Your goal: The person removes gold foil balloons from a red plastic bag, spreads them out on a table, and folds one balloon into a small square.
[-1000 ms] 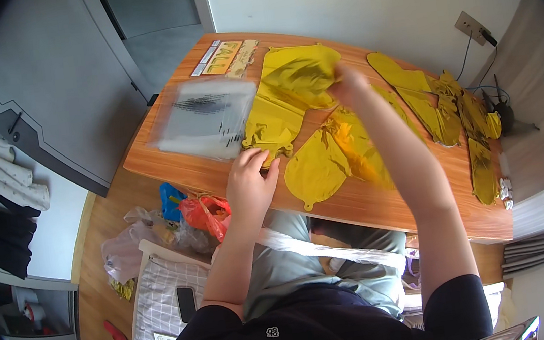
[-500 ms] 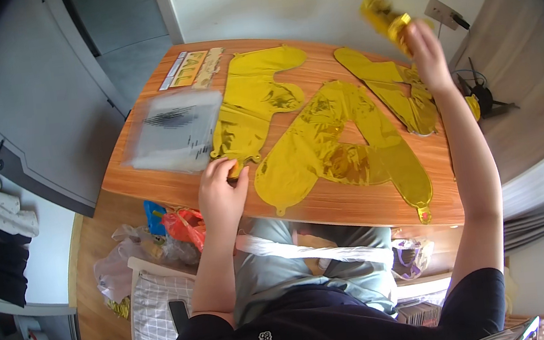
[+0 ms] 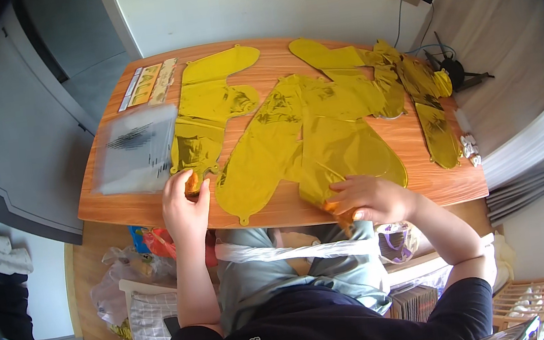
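My right hand [image 3: 379, 199] is closed on the crumpled lower end of a gold foil balloon [image 3: 343, 144] at the table's near edge. That balloon lies spread over part of another flat gold foil balloon [image 3: 256, 151], hiding its right side. My left hand [image 3: 184, 204] has its fingers bent around a small orange-gold foil piece [image 3: 192, 183], whose shape is mostly hidden. Just beyond it lies a flat, F-shaped gold foil balloon [image 3: 201, 121]. More flat gold foil balloons lie at the far middle [image 3: 333, 57] and on the right [image 3: 435, 126].
Clear plastic sleeves [image 3: 138, 156] lie stacked on the wooden table [image 3: 270, 207] at left, below a printed card [image 3: 143, 87]. A black stand-like object [image 3: 453, 69] and small white pieces [image 3: 470, 149] are at the right edge. Plastic bags [image 3: 115, 277] lie on the floor.
My right hand has come down from above the far right to the near edge, and its bunched balloon now lies unfolded over the middle one. My left hand stays by the F-shaped balloon.
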Available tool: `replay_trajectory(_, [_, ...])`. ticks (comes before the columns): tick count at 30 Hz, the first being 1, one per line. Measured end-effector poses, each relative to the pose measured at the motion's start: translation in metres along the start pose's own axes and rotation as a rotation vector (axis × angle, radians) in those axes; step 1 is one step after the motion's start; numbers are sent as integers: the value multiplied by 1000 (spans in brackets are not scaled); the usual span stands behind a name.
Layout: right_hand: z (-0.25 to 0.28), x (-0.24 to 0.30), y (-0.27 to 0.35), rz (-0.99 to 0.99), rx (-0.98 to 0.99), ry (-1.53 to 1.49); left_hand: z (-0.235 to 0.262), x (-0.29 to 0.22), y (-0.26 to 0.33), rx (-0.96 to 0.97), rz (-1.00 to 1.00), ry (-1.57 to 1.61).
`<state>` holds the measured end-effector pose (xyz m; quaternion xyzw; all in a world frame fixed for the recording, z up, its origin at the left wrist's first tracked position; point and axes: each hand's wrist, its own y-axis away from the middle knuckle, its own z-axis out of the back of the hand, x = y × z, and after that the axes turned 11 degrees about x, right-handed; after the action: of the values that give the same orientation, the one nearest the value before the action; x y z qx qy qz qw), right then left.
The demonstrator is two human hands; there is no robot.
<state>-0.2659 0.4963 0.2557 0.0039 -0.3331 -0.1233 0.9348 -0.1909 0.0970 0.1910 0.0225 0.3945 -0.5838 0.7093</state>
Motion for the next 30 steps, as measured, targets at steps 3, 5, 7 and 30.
replay_trajectory(3, [-10, -1, -5, 56, -47, 15, 1, -2, 0, 4, 5, 3])
replay_trajectory(5, [-12, 0, -10, 97, -71, 159, 2, 0, 0, -1, -13, -6])
replay_trajectory(7, [-12, -4, -12, 81, -80, 143, 1, 0, -1, -7, -32, -13])
replay_trajectory(30, [-7, -11, -25, -151, -229, 379, 1, 3, 0, 22, -13, -22])
